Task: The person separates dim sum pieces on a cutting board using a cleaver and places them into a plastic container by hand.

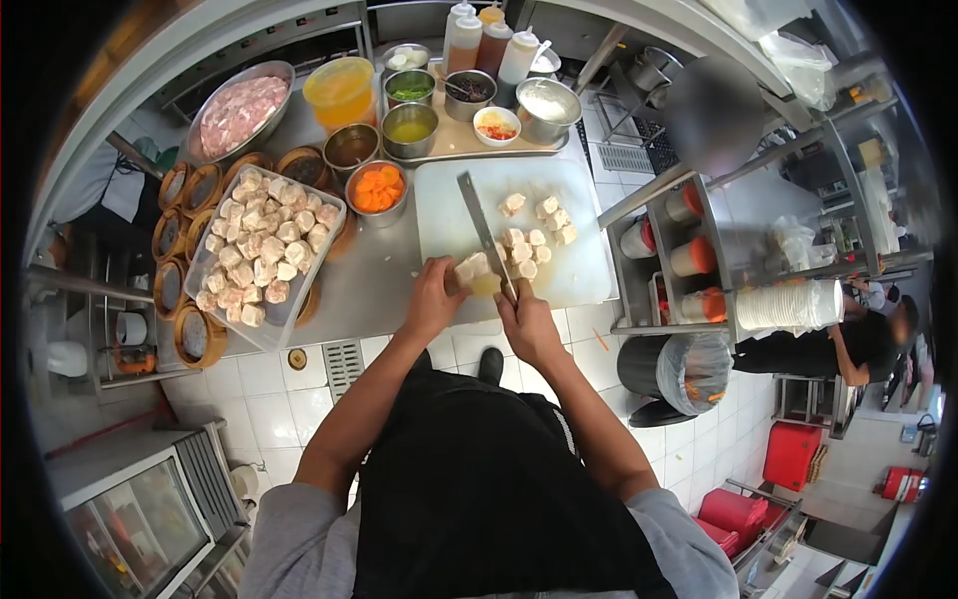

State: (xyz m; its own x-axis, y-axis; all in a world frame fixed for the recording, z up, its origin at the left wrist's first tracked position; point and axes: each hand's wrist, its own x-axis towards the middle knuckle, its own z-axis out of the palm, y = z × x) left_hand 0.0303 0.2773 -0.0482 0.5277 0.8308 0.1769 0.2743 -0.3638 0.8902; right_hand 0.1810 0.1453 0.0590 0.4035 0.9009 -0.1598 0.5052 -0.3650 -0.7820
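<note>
In the head view, my right hand point(529, 324) is closed on the handle of a long knife point(475, 212), whose blade points away from me over the white cutting board point(444, 195). My left hand point(432, 298) grips a pale, off-white food chunk point(473, 268) at the board's near edge, just left of the blade. Right of the knife lie several cut pale cubes point(523, 250), with a few more cubes point(555, 218) farther back. A clear plastic tub point(286, 321) heaped with similar pale pieces stands on the left of the steel counter.
Behind the board, a tray point(559, 145) carries squeeze bottles point(519, 55) and bowls. A bowl of sliced carrots point(376, 190) sits left of the board. Bamboo steamers point(200, 335) surround the tub near a bowl of raw meat point(242, 115). A lined bin point(689, 374) stands at right, before another person point(848, 339).
</note>
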